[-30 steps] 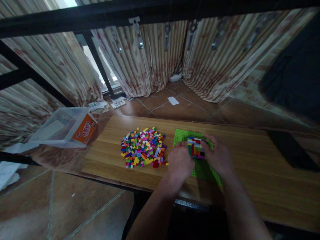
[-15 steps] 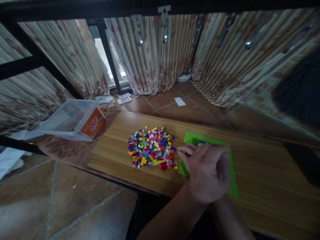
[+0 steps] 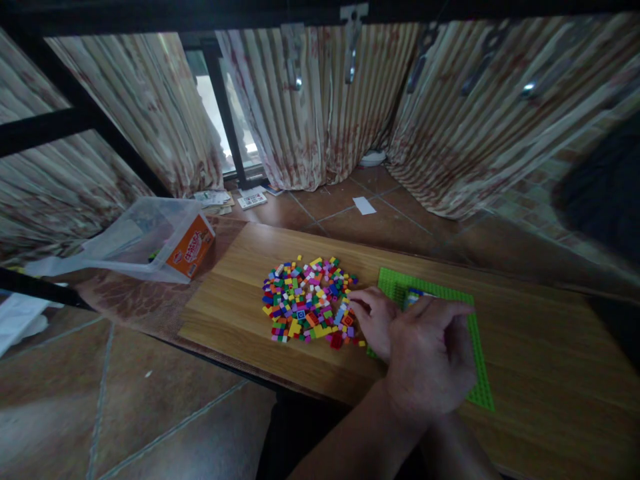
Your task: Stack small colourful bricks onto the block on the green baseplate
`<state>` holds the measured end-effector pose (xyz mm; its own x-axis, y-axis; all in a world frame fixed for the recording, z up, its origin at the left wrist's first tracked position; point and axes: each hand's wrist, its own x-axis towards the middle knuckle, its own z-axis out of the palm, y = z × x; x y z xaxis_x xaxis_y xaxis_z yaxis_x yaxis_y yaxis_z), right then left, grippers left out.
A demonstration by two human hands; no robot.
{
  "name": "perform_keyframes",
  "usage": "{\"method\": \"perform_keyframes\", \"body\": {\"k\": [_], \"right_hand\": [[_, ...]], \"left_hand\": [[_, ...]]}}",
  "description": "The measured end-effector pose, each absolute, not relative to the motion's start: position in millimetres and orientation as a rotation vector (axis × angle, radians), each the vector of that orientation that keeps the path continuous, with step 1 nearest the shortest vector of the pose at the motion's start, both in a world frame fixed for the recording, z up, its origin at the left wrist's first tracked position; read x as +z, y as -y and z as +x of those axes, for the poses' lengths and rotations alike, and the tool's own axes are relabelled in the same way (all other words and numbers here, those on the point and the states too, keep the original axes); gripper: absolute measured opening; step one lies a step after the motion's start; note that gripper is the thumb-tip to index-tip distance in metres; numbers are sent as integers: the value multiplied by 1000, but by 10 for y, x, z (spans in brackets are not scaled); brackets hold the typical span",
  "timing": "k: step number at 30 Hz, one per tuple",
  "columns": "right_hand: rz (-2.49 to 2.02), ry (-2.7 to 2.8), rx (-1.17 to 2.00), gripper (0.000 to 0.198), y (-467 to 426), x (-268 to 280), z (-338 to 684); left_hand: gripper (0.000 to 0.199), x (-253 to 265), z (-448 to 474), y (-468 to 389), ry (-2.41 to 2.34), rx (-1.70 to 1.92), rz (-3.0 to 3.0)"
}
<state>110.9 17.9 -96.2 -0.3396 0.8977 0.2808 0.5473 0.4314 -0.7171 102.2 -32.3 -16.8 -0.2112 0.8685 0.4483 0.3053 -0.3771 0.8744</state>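
Observation:
My forearms cross, the left over the right. My left hand [image 3: 433, 363] is above the green studded baseplate [image 3: 481, 377], its back toward me and its fingers curled; whatever they grip is hidden. Beyond its knuckles, a few blue and white toy bricks [image 3: 414, 295] show on the plate. Reaching out from beneath, my right hand [image 3: 377, 321] has its thumb and forefinger pinched at the right edge of a heap of small coloured toy bricks [image 3: 313, 300]. Anything between those fingertips is too small to make out.
A clear plastic bin [image 3: 135, 233] with an orange label lies on its side at the left end of the wooden table [image 3: 220, 300]. Papers [image 3: 251, 199] lie on the tiled floor beyond. A dark frame bar [image 3: 115, 143] rises at left, before striped curtains [image 3: 300, 120].
My right hand has moved left, from over the baseplate's edge to the brick heap, and more of it shows. My left hand stays over the plate. The whole view has shifted slightly.

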Motion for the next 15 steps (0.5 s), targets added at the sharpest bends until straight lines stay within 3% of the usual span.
{"method": "perform_keyframes", "body": {"k": [15], "right_hand": [[-1312, 1910, 779, 9, -199, -874, 1088]], "left_hand": [[25, -188, 1048, 286, -1332, 1630, 1491]]}}
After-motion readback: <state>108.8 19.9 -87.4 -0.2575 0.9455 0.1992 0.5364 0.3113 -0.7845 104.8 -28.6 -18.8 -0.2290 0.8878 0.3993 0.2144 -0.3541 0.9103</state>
